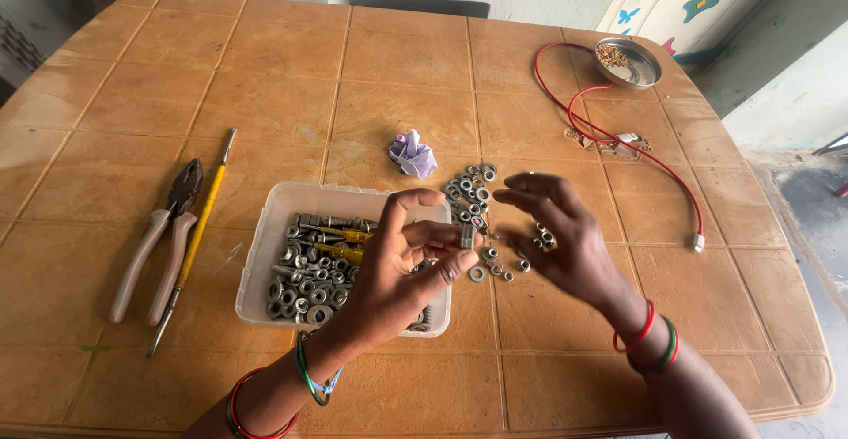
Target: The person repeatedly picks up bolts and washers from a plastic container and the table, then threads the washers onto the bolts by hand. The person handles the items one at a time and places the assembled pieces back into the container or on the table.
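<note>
My left hand [402,267] hovers over the right end of a clear plastic tub [265,236] full of nuts, bolts and washers, and pinches a small metal nut or bolt [466,236] between thumb and fingers. My right hand [565,236] is just to its right with fingers spread and nothing gripped, above a scatter of loose nuts and washers [473,187] on the table. A few more nuts [495,267] lie between the two hands.
Pliers [163,236] and a yellow-handled screwdriver [199,227] lie left of the tub. A crumpled purple wrapper [412,155] sits behind it. A red cable [618,139] loops at the right toward a metal dish [629,61]. The tan tiled table [265,77] ends near my arms.
</note>
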